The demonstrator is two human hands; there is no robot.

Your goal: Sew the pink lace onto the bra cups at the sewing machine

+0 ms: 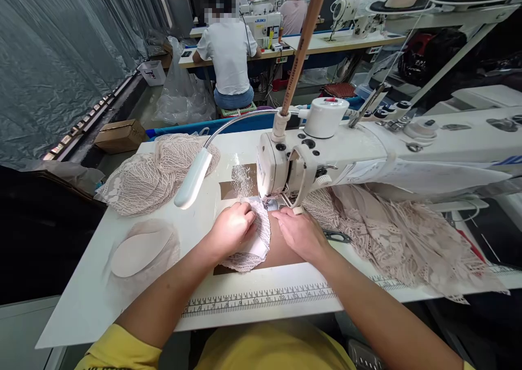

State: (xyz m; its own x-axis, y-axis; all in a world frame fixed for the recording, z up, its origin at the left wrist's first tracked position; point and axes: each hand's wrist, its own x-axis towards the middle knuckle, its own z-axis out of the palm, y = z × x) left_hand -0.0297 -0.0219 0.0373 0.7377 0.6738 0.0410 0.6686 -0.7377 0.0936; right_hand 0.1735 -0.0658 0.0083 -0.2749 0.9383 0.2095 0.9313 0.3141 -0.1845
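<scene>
My left hand (233, 227) is closed, with curled fingers on a pale lace piece (258, 239) with a smooth white layer on it. The lace piece lies at the needle area of a white sewing machine (272, 166), its upper edge by the presser foot (267, 200). On the brown bed plate (283, 248), my right hand (302, 231) lies just right of the foot. Its fingers are stretched out towards the foot, partly hidden by the machine, and I see nothing held in them. Dark-handled snips (337, 236) lie beside that hand.
Beige lace pieces (142, 177) are heaped at the back left. A smooth oval cup (141, 253) rests on sheer fabric at left. More lace fabric (411, 239) spreads at right. A lamp (193, 180) overhangs the table. A ruler strip (261, 300) runs along the front. A person (230, 55) sits ahead.
</scene>
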